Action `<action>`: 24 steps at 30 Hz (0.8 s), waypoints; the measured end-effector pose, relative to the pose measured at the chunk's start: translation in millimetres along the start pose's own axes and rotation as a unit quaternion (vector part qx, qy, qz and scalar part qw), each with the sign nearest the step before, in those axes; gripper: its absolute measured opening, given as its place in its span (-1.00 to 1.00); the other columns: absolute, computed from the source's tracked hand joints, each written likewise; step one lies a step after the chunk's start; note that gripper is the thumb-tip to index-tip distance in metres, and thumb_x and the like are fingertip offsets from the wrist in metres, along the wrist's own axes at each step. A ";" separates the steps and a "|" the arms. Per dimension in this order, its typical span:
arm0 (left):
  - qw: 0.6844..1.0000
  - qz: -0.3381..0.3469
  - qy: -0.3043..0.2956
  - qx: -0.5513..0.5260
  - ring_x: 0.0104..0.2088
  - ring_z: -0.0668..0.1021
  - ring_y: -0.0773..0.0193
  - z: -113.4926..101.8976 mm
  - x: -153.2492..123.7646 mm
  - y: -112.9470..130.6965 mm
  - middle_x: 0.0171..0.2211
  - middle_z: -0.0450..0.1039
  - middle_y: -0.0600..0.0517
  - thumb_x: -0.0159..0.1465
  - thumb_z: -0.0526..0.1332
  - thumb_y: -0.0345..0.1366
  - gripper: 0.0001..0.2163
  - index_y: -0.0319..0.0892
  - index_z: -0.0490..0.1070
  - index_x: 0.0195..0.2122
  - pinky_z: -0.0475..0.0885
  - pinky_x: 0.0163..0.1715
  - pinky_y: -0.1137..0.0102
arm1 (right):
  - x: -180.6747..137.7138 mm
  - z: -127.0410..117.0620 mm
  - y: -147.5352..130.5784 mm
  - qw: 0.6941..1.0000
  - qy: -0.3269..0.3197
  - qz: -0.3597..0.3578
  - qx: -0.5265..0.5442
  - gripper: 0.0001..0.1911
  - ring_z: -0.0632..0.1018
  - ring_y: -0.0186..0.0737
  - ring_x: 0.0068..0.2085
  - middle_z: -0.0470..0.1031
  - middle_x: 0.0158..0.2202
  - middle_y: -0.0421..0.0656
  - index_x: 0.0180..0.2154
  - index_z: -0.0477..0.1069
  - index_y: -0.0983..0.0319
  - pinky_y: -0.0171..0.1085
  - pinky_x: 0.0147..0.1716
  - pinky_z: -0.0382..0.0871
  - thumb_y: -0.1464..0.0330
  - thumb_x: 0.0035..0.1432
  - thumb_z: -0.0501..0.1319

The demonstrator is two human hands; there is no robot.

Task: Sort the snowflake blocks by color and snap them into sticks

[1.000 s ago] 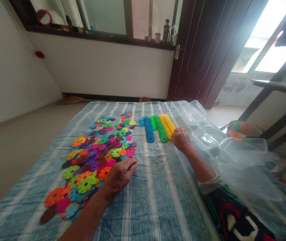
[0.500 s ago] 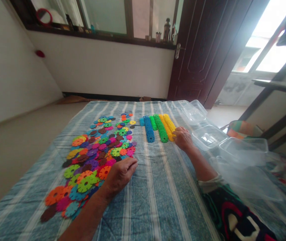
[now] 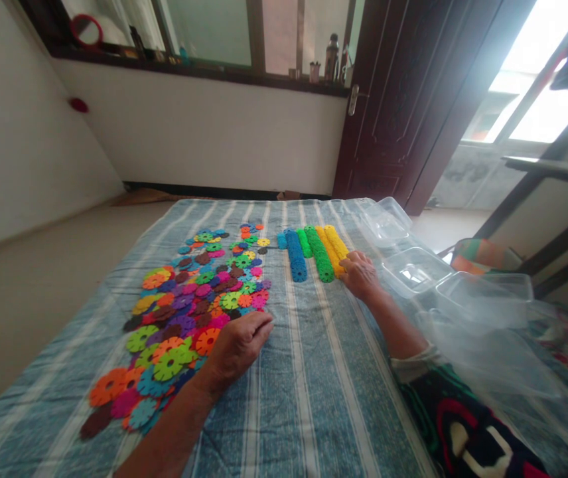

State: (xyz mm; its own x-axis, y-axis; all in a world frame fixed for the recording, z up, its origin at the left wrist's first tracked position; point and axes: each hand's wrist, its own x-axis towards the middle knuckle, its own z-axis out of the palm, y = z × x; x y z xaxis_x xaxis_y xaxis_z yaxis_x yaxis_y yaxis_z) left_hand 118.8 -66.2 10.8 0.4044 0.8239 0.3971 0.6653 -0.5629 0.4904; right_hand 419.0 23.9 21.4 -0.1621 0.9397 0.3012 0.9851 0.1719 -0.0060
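Observation:
My left hand point(image 3: 243, 342) is curled closed on the cloth beside the right edge of a spread pile of colourful notched plastic discs point(image 3: 183, 324). Whatever lies inside its fingers, if anything, is hidden. My right hand point(image 3: 360, 273) has its fingers closed at the near end of a row of overlapping yellow discs point(image 3: 332, 244); the fingertips partly cover that end. Left of the yellow discs lie a long row of green discs point(image 3: 320, 257) and a shorter bright green row point(image 3: 304, 243). Further left is a long blue row point(image 3: 296, 257), with a short light blue one point(image 3: 282, 241) next to it.
Several clear plastic boxes point(image 3: 416, 272) stand along the right side of the bed-like surface, which a blue striped cloth point(image 3: 284, 411) covers. Behind its far edge are a white wall point(image 3: 204, 126) and a dark red door point(image 3: 388, 99). A dark shelf point(image 3: 553, 169) juts in at right.
My right hand has shifted slightly left at the near end of the yellow row. My left hand and the disc pile stay where they were.

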 end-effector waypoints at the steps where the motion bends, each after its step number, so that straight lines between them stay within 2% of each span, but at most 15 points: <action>1: 1.000 -0.002 -0.002 0.000 -0.37 0.56 0.31 -0.1 -0.2 0.0 -0.39 0.53 0.02 0.29 0.06 -0.29 -0.80 -0.18 0.47 -0.30 0.43 -0.34 0.47 | 0.1 0.5 0.1 1.000 0.003 0.001 -0.001 -0.79 0.28 -0.07 0.06 0.39 -0.07 -0.05 -0.15 0.47 0.18 -0.19 -0.03 0.16 0.32 0.14 0.22; 12: 1.000 -0.015 -0.004 -0.006 -0.37 0.53 0.33 1.6 -5.4 7.4 -0.41 0.50 0.02 0.28 0.07 -0.36 -0.84 -0.18 0.43 -0.34 0.40 -0.34 0.48 | -7.0 3.9 -1.7 1.000 0.023 -0.016 -0.003 -0.81 0.34 -0.04 -0.01 0.44 -0.13 -0.03 -0.19 0.48 0.20 -0.18 -0.13 0.18 0.34 0.17 0.17; 17: 1.000 -0.016 -0.014 0.002 -0.39 0.50 0.33 5.8 -10.4 12.4 -0.46 0.45 0.04 0.26 0.09 -0.39 -0.84 -0.18 0.40 -0.44 0.37 -0.35 0.48 | -11.5 9.8 0.2 0.993 0.107 -0.058 0.013 -0.83 0.39 -0.07 -0.10 0.47 -0.22 -0.05 -0.31 0.49 0.23 -0.21 -0.21 0.18 0.39 0.18 0.11; 21: 1.000 -0.018 -0.016 0.008 -0.38 0.50 0.34 9.5 -12.5 13.2 -0.45 0.45 0.04 0.27 0.10 -0.39 -0.85 -0.19 0.40 -0.42 0.37 -0.34 0.48 | -16.0 7.7 -19.9 0.978 0.167 -0.119 0.049 -0.72 0.40 -0.16 -0.27 0.44 -0.40 -0.09 -0.47 0.43 0.23 -0.26 -0.29 0.15 0.35 0.24 0.05; 24: 0.999 -0.015 -0.022 0.027 -0.40 0.49 0.35 10.8 -13.4 14.8 -0.46 0.44 0.04 0.26 0.09 -0.40 -0.85 -0.19 0.39 -0.44 0.35 -0.37 0.50 | -26.9 2.8 -51.9 0.963 0.159 -0.197 0.087 -0.67 0.36 -0.24 -0.37 0.37 -0.50 -0.14 -0.53 0.37 0.22 -0.29 -0.36 0.09 0.35 0.27 0.03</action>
State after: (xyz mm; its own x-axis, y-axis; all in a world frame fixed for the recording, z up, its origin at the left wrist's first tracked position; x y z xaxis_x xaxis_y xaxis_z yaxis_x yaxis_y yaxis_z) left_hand 130.0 -84.9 4.4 0.4101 0.8428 0.3486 0.7103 -0.5349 0.4576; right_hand 372.0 -9.4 10.9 -0.4682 0.6580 0.5898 0.8216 0.5699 0.0164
